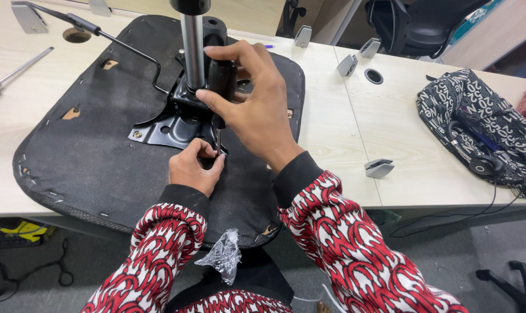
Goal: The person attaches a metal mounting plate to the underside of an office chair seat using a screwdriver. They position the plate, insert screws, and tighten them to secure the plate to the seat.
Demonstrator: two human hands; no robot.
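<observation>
On the pale desk lies an upturned chair seat, its black fabric underside facing up, with the black metal mounting plate sitting near its middle and a shiny gas cylinder rising straight up from it. A bent lever rod runs off the plate toward the far left corner.

The right hand is closed around the dark handle of a screwdriver, held upright with its thin shaft pointing down at the near edge of the plate. The left hand sits just below, its fingertips pinched together around the lower end of the shaft, where a screw would be; the screw itself is hidden by the fingers.

By the look of it, the step in hand is driving 1 fastener at the plate's near corner, with the tip being steadied. The next move seems to call for keeping the shaft upright, pressing down firmly and turning the handle while the lower fingers guide the tip, then letting go.

A crumpled clear plastic bag rests on the lap below the seat's edge. A patterned backpack with headphones lies well apart at the right, and another long tool lies at the far left.
</observation>
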